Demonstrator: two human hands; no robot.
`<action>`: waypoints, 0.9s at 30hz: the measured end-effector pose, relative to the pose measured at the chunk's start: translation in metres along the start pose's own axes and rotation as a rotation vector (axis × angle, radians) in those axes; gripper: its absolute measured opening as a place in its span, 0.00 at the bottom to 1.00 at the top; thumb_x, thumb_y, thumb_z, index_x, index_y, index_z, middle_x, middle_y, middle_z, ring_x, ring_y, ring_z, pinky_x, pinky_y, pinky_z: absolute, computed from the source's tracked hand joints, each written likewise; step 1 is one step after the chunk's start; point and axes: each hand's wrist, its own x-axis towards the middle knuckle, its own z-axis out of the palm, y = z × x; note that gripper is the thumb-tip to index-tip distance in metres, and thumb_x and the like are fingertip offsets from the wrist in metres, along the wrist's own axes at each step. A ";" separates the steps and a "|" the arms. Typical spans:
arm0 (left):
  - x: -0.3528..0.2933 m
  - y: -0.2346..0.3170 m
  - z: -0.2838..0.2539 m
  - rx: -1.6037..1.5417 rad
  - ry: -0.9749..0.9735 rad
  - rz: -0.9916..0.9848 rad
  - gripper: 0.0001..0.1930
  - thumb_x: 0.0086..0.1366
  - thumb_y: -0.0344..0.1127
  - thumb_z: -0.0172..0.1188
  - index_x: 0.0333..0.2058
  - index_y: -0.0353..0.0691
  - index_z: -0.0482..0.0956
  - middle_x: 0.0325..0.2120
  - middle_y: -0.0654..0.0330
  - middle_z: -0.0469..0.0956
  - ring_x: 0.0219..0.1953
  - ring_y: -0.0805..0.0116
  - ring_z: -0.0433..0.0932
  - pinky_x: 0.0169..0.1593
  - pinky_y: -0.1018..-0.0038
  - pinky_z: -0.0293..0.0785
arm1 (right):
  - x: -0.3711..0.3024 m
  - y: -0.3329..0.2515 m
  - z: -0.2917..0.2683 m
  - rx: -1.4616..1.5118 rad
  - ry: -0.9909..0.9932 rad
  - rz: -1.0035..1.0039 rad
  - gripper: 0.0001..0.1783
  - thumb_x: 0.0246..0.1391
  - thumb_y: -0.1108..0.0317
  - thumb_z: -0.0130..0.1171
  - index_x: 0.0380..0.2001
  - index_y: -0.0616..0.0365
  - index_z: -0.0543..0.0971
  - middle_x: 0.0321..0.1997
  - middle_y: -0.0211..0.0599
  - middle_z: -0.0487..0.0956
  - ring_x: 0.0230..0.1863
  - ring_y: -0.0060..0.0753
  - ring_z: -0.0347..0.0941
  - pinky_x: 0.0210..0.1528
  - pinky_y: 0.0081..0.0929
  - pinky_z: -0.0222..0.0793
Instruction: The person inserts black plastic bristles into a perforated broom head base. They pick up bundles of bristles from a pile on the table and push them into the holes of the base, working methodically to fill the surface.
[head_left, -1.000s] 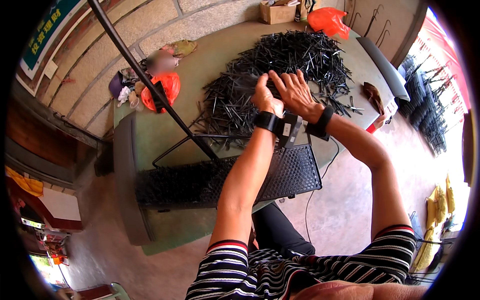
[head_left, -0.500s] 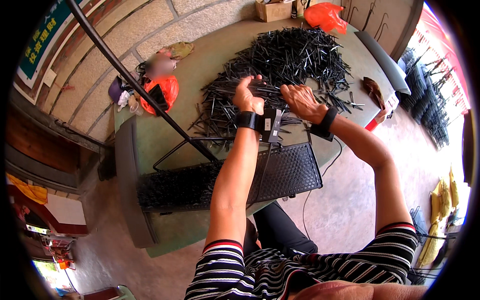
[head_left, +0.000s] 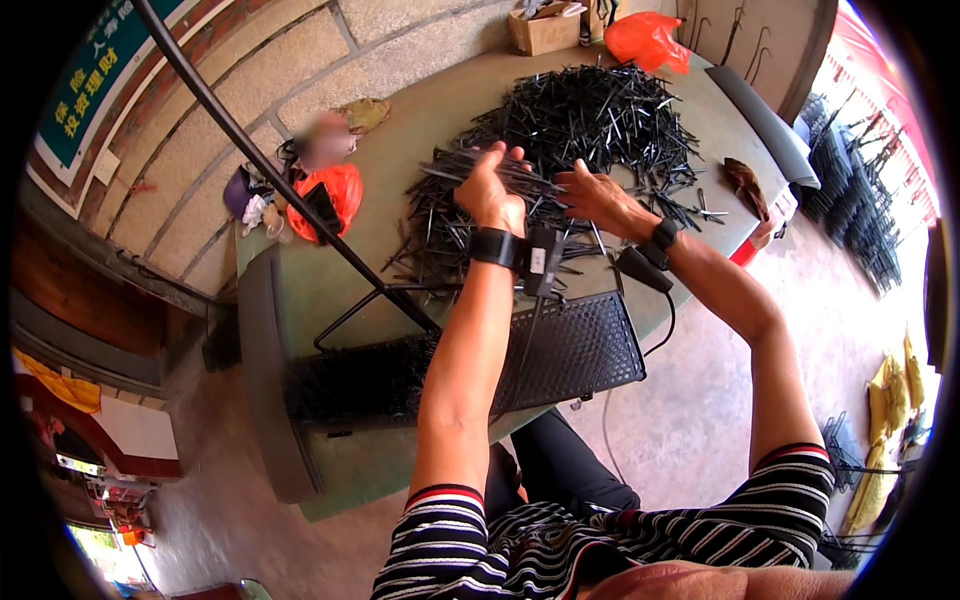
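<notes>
My left hand (head_left: 490,190) is closed around a bundle of thin black sticks (head_left: 452,166), whose ends stick out on both sides of it. At the bundle's right ends is my right hand (head_left: 600,203), fingers stretched out and somewhat apart; whether the fingertips touch the sticks is hard to tell. Beneath and beyond both hands spreads a large heap of similar loose black sticks (head_left: 600,110). Nearer to me lies a long black perforated tray (head_left: 575,345). Its left part is filled with densely packed black pieces (head_left: 355,380), while rows of holes show at its right.
A dark metal pole (head_left: 240,135) slants across the green table (head_left: 400,110) to the tray. Red plastic bags (head_left: 335,195) (head_left: 645,38) lie at the left and far edge. A cardboard box (head_left: 545,32) stands at the back. A cable (head_left: 668,325) hangs from my right wrist.
My right hand has opened, its fingers lifting and straightening near the bundle. My left hand keeps hold of the sticks, its bundle now fanned more to the left. The view has shifted slightly.
</notes>
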 end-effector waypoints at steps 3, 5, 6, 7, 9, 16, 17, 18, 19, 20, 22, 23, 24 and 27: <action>-0.021 -0.023 0.021 0.107 -0.016 0.214 0.17 0.50 0.17 0.59 0.38 0.38 0.68 0.28 0.56 0.74 0.20 0.61 0.76 0.25 0.66 0.75 | 0.000 -0.016 0.032 0.445 0.080 0.020 0.37 0.62 0.43 0.35 0.55 0.71 0.62 0.56 0.49 0.67 0.54 0.39 0.65 0.56 0.39 0.61; -0.039 -0.041 0.031 0.130 -0.114 0.300 0.16 0.48 0.17 0.61 0.36 0.34 0.70 0.27 0.58 0.75 0.21 0.67 0.76 0.26 0.72 0.75 | 0.003 -0.021 0.039 0.614 0.194 -0.026 0.28 0.59 0.55 0.50 0.48 0.74 0.64 0.44 0.49 0.75 0.44 0.43 0.72 0.46 0.36 0.67; -0.041 -0.049 0.032 0.201 -0.140 0.353 0.13 0.48 0.18 0.62 0.33 0.33 0.72 0.26 0.59 0.75 0.21 0.69 0.76 0.27 0.73 0.74 | -0.002 -0.023 0.030 -0.176 0.179 -0.358 0.30 0.53 0.58 0.56 0.48 0.74 0.63 0.43 0.54 0.74 0.43 0.47 0.71 0.44 0.37 0.67; -0.042 -0.058 0.032 0.271 -0.165 0.407 0.10 0.48 0.19 0.62 0.31 0.32 0.73 0.25 0.60 0.76 0.22 0.71 0.75 0.27 0.74 0.74 | -0.008 -0.026 0.020 -0.979 0.142 -0.655 0.34 0.46 0.60 0.63 0.48 0.74 0.63 0.42 0.58 0.73 0.42 0.51 0.71 0.41 0.37 0.68; -0.036 -0.062 0.028 0.279 -0.158 0.433 0.07 0.48 0.21 0.63 0.27 0.32 0.75 0.24 0.61 0.76 0.23 0.73 0.75 0.27 0.75 0.73 | -0.010 -0.041 0.025 -1.008 0.078 -0.637 0.43 0.35 0.61 0.68 0.51 0.74 0.60 0.44 0.63 0.70 0.42 0.57 0.70 0.40 0.40 0.68; -0.031 -0.007 0.015 0.229 -0.316 -0.274 0.12 0.51 0.22 0.58 0.36 0.39 0.74 0.24 0.58 0.77 0.21 0.64 0.77 0.25 0.68 0.75 | -0.001 -0.050 -0.016 0.100 -0.189 0.317 0.49 0.51 0.25 0.29 0.50 0.66 0.66 0.46 0.45 0.72 0.46 0.42 0.71 0.46 0.49 0.64; -0.032 -0.003 0.011 0.226 -0.437 -0.390 0.13 0.52 0.23 0.58 0.39 0.38 0.72 0.26 0.57 0.76 0.22 0.66 0.76 0.26 0.69 0.76 | 0.005 -0.045 -0.024 0.219 -0.297 0.316 0.49 0.50 0.25 0.29 0.48 0.65 0.68 0.43 0.44 0.74 0.44 0.41 0.72 0.44 0.48 0.65; -0.035 -0.004 0.011 0.264 -0.481 -0.535 0.14 0.53 0.24 0.58 0.40 0.37 0.72 0.27 0.57 0.76 0.22 0.67 0.76 0.26 0.70 0.76 | 0.009 -0.040 -0.031 0.339 -0.395 0.314 0.49 0.49 0.24 0.28 0.46 0.64 0.69 0.40 0.43 0.75 0.43 0.41 0.73 0.43 0.47 0.66; -0.038 -0.005 0.011 0.302 -0.524 -0.681 0.14 0.53 0.25 0.58 0.41 0.37 0.71 0.28 0.57 0.76 0.23 0.68 0.76 0.26 0.70 0.75 | 0.018 -0.035 -0.037 0.463 -0.649 0.264 0.49 0.49 0.24 0.29 0.46 0.64 0.69 0.39 0.43 0.76 0.43 0.41 0.73 0.45 0.46 0.67; -0.058 -0.005 0.015 0.273 -0.560 -0.590 0.13 0.53 0.25 0.58 0.40 0.36 0.72 0.27 0.57 0.76 0.23 0.69 0.75 0.26 0.71 0.75 | 0.027 -0.035 -0.030 0.590 -0.911 0.212 0.49 0.50 0.25 0.29 0.47 0.64 0.70 0.37 0.44 0.77 0.44 0.42 0.73 0.47 0.46 0.67; -0.061 -0.012 0.009 0.255 -0.541 -0.755 0.12 0.54 0.26 0.58 0.39 0.35 0.72 0.27 0.58 0.75 0.23 0.70 0.74 0.26 0.72 0.75 | 0.031 -0.036 -0.023 0.611 -0.702 0.158 0.47 0.51 0.27 0.30 0.49 0.64 0.68 0.41 0.47 0.76 0.46 0.42 0.72 0.49 0.43 0.68; -0.061 -0.011 -0.001 0.240 -0.511 -0.797 0.12 0.54 0.26 0.58 0.39 0.35 0.73 0.27 0.58 0.75 0.23 0.70 0.74 0.26 0.72 0.75 | 0.026 -0.051 -0.001 0.498 -0.259 0.170 0.45 0.53 0.29 0.31 0.51 0.63 0.66 0.46 0.49 0.75 0.48 0.42 0.72 0.50 0.39 0.68; -0.062 -0.015 -0.007 0.239 -0.480 -0.786 0.10 0.55 0.29 0.60 0.37 0.36 0.74 0.27 0.58 0.76 0.24 0.69 0.75 0.26 0.71 0.75 | 0.021 -0.066 0.009 0.481 -0.188 0.150 0.41 0.57 0.34 0.31 0.51 0.64 0.64 0.48 0.50 0.73 0.50 0.44 0.71 0.51 0.40 0.68; -0.065 -0.018 -0.014 0.152 -0.436 -0.792 0.09 0.55 0.32 0.62 0.35 0.37 0.75 0.27 0.58 0.77 0.24 0.67 0.75 0.27 0.70 0.75 | 0.026 -0.070 0.010 0.317 -0.174 0.128 0.30 0.63 0.48 0.34 0.51 0.66 0.64 0.51 0.52 0.72 0.52 0.45 0.70 0.53 0.40 0.66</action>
